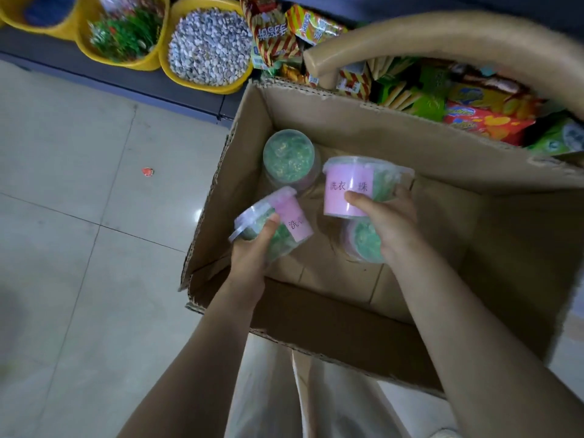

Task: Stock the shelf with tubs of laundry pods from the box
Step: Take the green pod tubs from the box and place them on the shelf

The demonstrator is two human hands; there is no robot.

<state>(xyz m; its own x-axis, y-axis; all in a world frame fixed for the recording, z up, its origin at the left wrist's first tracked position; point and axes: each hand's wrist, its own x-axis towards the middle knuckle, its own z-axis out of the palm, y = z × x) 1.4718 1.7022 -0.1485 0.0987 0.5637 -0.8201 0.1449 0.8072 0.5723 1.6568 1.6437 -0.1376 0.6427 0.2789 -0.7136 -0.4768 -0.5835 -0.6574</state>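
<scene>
Over the open box (331,320) the left hand (251,251) grips a tilted tub (295,219) near the left wall; the right hand (390,222) grasps an upright tub (338,197) mid-box. A third tub (289,158) stands in the far left corner; a fourth tub (363,245) sits beneath the right hand.

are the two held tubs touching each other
Apart. The head view shows bare box floor between the left tub, gripped by the left hand, and the right tub, gripped by the right hand.
</scene>
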